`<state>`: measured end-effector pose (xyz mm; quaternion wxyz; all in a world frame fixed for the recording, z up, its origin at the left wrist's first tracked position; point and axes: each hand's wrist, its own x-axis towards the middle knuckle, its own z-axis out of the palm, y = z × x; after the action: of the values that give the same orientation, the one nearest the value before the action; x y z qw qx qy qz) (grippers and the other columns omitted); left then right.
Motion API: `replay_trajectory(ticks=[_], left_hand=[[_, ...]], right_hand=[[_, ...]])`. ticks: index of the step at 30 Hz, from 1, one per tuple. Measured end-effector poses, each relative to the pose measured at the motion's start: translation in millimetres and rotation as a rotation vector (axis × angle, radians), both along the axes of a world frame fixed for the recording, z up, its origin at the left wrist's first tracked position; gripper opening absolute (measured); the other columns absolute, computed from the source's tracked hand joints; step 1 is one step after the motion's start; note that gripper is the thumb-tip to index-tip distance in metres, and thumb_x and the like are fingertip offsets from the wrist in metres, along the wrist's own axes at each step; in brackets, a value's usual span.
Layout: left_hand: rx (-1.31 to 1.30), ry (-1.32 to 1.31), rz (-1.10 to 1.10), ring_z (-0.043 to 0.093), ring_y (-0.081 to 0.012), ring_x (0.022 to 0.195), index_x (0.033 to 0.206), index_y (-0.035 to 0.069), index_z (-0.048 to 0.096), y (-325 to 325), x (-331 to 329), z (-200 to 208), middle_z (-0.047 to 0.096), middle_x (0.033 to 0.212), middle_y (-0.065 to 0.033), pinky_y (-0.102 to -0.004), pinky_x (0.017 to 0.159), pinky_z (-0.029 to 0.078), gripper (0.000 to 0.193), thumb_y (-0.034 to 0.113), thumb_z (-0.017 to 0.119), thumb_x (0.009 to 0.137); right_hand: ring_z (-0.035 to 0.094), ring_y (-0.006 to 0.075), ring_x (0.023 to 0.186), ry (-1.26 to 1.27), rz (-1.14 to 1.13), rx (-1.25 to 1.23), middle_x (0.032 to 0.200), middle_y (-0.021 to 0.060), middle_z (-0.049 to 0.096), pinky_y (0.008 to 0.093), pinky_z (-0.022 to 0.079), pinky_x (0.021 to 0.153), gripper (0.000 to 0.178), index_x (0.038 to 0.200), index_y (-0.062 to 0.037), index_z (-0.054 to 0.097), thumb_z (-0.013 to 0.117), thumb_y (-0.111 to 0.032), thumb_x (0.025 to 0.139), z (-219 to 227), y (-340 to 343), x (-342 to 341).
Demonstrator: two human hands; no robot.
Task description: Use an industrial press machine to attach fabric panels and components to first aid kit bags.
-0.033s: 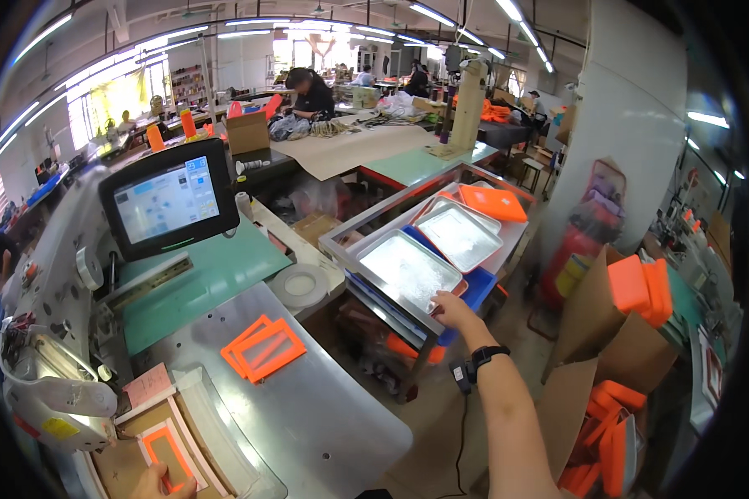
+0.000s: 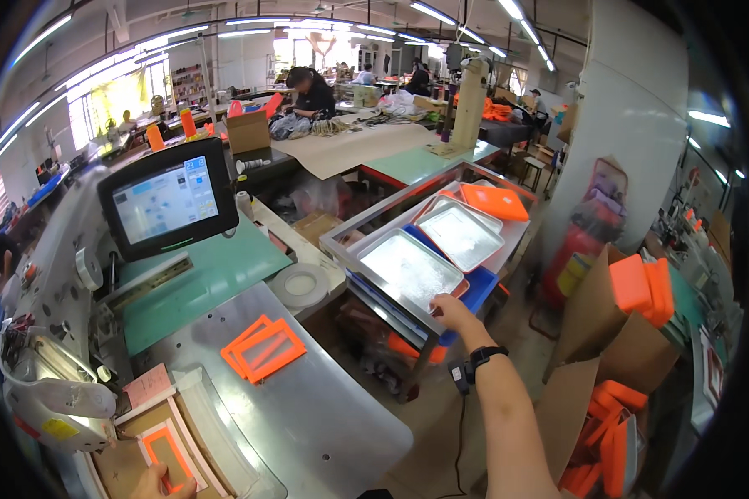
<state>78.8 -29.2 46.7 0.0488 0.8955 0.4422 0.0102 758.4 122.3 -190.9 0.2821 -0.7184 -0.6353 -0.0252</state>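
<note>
At the lower left edge, my left hand (image 2: 165,483) rests with its fingertips apart on the near end of an orange rectangular frame (image 2: 173,456), which lies in a brown and white template (image 2: 128,462). Much of that hand is cut off by the picture's edge. My right hand (image 2: 452,313) reaches out to the near corner of a shallow tray (image 2: 411,264) with a shiny silvery inside. Its fingers are pinched together there; what lies between them is too small to make out. Loose orange frames (image 2: 268,353) overlap on the metal machine table (image 2: 329,416) between my hands.
A second silvery tray (image 2: 462,235) and an orange one (image 2: 494,201) lie on the metal-framed stand (image 2: 339,239). A screen (image 2: 168,200) stands at left. Cardboard boxes (image 2: 581,324) of orange pieces are at right. A cable (image 2: 462,445) hangs from my right wrist.
</note>
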Motion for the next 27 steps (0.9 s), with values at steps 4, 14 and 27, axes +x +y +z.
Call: replay_trajectory(ticks=[4,14,27], left_hand=[[-0.03,0.01,0.028,0.058,-0.0353,0.089,0.116,0.002,0.063,-1,3,4,0.055,0.111,-0.024,-0.0425,0.077,0.049,0.036,-0.002,0.061,0.081],[-0.042,-0.046,0.049,0.057,-0.0429,0.1,0.122,0.003,0.061,-5,-3,-1,0.054,0.121,-0.0271,-0.0462,0.085,0.048,0.044,-0.004,0.061,0.079],[-0.023,-0.094,0.075,0.058,-0.0432,0.102,0.121,0.006,0.062,-10,-10,-7,0.053,0.125,-0.0291,-0.0459,0.088,0.049,0.035,0.001,0.058,0.086]], right_hand=[[0.063,0.0341,0.088,-0.073,-0.06,-0.064,0.091,0.0141,0.059,0.0377,0.052,0.078,0.016,0.086,-0.0049,0.063,0.07,-0.001,0.072,1,7,-16],[0.057,0.0096,0.062,0.561,-0.132,0.491,0.079,0.003,0.062,0.0258,0.046,0.058,0.012,0.094,-0.0029,0.063,0.07,-0.006,0.084,90,-6,-23],[0.061,0.0345,0.083,-0.124,0.115,-0.089,0.086,0.0143,0.06,0.0399,0.05,0.073,0.013,0.083,-0.0065,0.067,0.074,-0.006,0.072,52,-29,-20]])
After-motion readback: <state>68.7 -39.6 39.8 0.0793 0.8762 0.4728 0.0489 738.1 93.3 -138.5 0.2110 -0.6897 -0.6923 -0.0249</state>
